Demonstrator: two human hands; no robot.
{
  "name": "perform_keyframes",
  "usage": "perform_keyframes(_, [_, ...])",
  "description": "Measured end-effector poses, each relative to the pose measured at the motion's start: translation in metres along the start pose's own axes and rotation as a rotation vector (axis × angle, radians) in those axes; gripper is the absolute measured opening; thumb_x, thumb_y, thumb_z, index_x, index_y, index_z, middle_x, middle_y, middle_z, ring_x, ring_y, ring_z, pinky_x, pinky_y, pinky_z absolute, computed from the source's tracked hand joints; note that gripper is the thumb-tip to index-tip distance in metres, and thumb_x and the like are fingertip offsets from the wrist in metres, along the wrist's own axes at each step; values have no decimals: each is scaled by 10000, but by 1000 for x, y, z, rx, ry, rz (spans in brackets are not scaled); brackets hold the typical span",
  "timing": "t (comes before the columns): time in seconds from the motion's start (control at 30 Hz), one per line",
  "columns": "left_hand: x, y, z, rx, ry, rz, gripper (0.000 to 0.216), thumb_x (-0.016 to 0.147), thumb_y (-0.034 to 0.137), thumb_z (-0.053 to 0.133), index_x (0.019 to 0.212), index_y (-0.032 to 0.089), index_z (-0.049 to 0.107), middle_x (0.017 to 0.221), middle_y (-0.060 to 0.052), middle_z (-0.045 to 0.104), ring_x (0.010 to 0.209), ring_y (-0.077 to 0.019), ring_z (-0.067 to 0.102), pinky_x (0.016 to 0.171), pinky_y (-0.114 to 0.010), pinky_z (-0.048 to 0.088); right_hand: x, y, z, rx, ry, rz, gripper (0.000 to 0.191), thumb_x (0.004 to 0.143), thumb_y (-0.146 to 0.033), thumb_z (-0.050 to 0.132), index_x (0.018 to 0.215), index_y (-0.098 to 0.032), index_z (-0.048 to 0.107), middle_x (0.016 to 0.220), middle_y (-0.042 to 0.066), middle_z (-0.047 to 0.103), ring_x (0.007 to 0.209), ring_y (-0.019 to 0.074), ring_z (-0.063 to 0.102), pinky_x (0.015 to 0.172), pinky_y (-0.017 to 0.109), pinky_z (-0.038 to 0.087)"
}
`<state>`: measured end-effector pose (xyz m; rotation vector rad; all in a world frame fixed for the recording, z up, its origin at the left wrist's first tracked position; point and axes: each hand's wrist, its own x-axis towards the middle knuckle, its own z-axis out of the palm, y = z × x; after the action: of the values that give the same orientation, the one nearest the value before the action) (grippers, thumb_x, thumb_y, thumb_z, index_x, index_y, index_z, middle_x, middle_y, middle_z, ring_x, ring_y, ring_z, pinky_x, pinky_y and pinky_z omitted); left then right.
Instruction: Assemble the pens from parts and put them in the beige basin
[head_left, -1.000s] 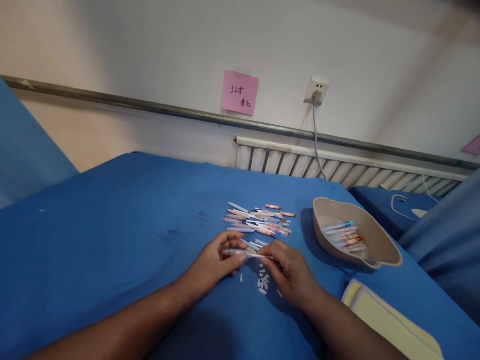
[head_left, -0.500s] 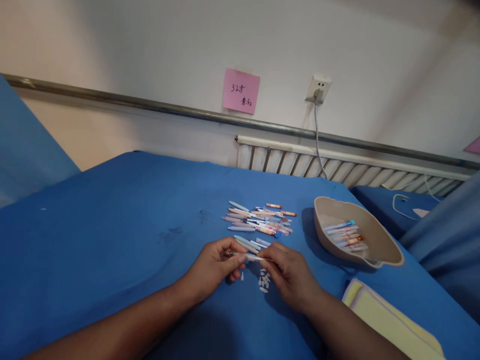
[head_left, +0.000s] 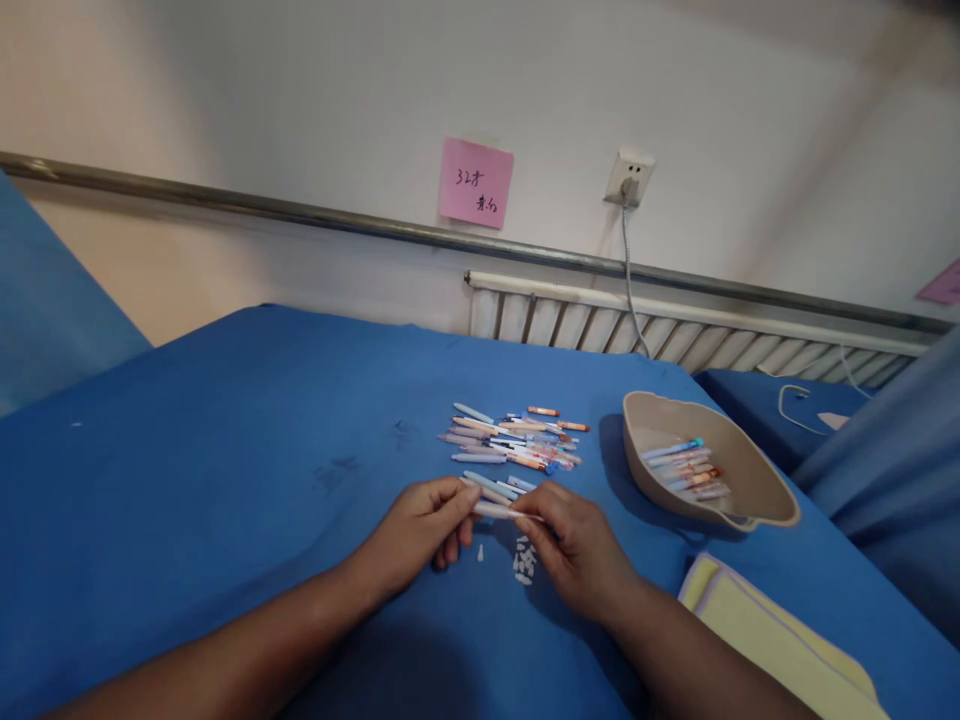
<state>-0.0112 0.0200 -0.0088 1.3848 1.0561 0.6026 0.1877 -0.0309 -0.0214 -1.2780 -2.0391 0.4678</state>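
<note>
A pale pinkish pen barrel [head_left: 493, 510] stretches between my two hands. My left hand [head_left: 431, 520] pinches its left end between thumb and fingers. At its right end, my right hand [head_left: 566, 540] is closed on the thin tip, where a slim pale piece shows at the fingertips; I cannot tell if it is a refill. Just beyond the hands lie pen parts, among them a light blue barrel [head_left: 484, 480]. Small white cone-shaped tips [head_left: 524, 562] lie in a little heap below my right hand, with one single tip [head_left: 481, 553] apart to the left.
Farther back is a pile of pen barrels and refills [head_left: 480, 459]. A beige basin [head_left: 757, 480] holding several pen parts stands at right, near a folded yellow cloth [head_left: 780, 630]. Behind the blue-covered table [head_left: 225, 430] are a radiator [head_left: 555, 320] and a metal rail [head_left: 337, 220].
My left hand has shifted slightly left along the pen, so more of the pale barrel shows between the hands. My right hand keeps its pinch. The view has moved slightly.
</note>
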Motion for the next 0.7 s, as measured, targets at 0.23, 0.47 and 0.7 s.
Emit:
perform_keyframes(0.23, [1, -5, 0, -167, -50, 167, 456, 634, 249, 729, 1056, 204, 565, 991, -30, 630, 779, -140, 595, 652, -243, 453, 0, 3, 0, -69, -27, -25, 131, 913, -206, 453, 952, -224, 577, 821, 16, 615, 743, 154, 558, 684, 265, 374])
perform_keyframes(0.47, [3, -8, 1, -3, -78, 45, 280, 760, 421, 607, 710, 148, 574, 589, 32, 566, 488, -85, 482, 485, -202, 369, 0, 3, 0, -111, -54, -27, 128, 912, -208, 456, 958, -226, 574, 845, 18, 618, 768, 160, 560, 707, 277, 371])
perform_keyframes(0.7, [1, -6, 1, -70, -70, 143, 343, 676, 288, 711, 975, 178, 585, 746, 19, 599, 623, -109, 534, 578, -217, 415, 0, 4, 1, -84, -31, -2, 114, 899, -208, 482, 946, -230, 583, 833, 14, 616, 753, 155, 557, 703, 274, 382])
